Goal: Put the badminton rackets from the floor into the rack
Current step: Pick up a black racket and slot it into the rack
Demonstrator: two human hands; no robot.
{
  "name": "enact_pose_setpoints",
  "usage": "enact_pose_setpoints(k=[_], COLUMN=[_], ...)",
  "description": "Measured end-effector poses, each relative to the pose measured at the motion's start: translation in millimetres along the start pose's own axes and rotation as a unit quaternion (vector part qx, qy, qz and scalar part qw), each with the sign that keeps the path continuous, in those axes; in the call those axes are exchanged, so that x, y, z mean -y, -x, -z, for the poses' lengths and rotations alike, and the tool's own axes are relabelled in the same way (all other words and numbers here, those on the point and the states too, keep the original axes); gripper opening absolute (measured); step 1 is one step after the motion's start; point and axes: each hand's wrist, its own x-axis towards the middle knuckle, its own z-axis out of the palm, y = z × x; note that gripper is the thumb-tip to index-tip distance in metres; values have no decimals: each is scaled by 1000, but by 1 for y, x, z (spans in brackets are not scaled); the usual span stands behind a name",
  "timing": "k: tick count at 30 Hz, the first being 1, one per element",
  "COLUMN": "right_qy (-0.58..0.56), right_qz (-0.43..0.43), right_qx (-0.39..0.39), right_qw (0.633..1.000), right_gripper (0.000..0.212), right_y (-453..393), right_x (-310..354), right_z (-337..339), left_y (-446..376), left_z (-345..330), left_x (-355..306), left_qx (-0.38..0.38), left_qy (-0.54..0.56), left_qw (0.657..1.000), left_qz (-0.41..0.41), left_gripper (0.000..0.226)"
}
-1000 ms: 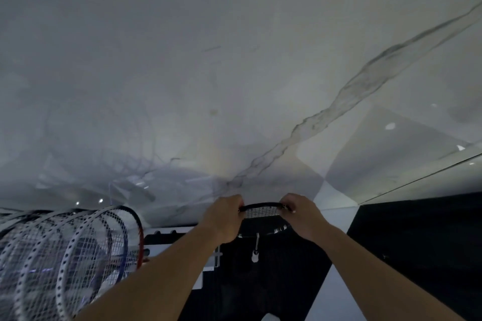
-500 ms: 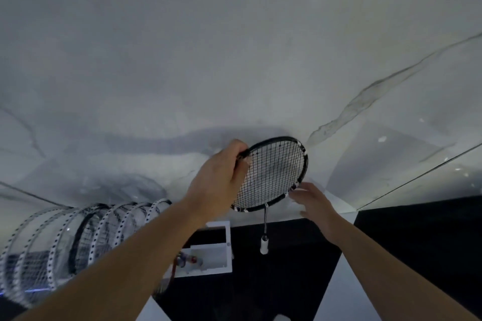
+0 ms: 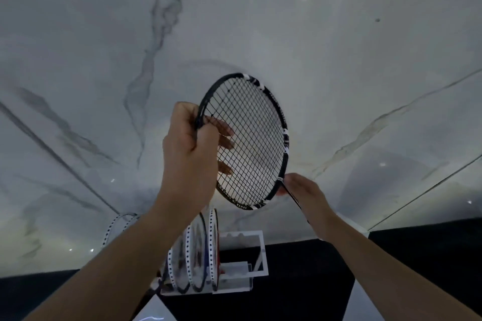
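The black racket (image 3: 247, 141) is now raised higher and turned face-on compared with a moment ago. The left hand (image 3: 190, 143) is closed on its rim; the right hand (image 3: 300, 187) is pinched around the shaft. Below both hands, the rack (image 3: 257, 253) is seen partly filled, so insertion is judged next.

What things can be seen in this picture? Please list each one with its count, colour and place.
black racket: one, black frame with white marks, held up at centre
racked rackets: several, exact count unclear, white, blue and red frames, standing in the rack below
rack: one, white, low centre, its right end free
marble surface: one, white with grey veins, behind everything
left hand: one, gripping the black racket's frame edge
right hand: one, holding the shaft at the head's base
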Motion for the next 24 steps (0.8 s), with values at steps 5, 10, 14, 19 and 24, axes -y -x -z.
enact_pose_setpoints(k=[5,10,14,19,24], right_qy=[9,-2,3,-5,13], right_qz=[60,79,72,11,-67], right_qx=[46,86,115,114,124], right_qw=[997,993,991,993,990], right_gripper=[38,41,47,31,32], right_y=[16,32,36,26,10], right_x=[38,66,73,60,21], right_z=[-41,-83,-105,-118,-116], left_y=[6,9,12,15,22], left_z=[52,83,93,91,76], left_x=[-45,-87,-100,-84,-50], left_qx=[17,58,67,87,145], left_qy=[67,47,30,-17,-73], left_qw=[996,997,997,994,981], left_qz=[52,30,19,61,111], left_gripper=[7,12,17,22,32])
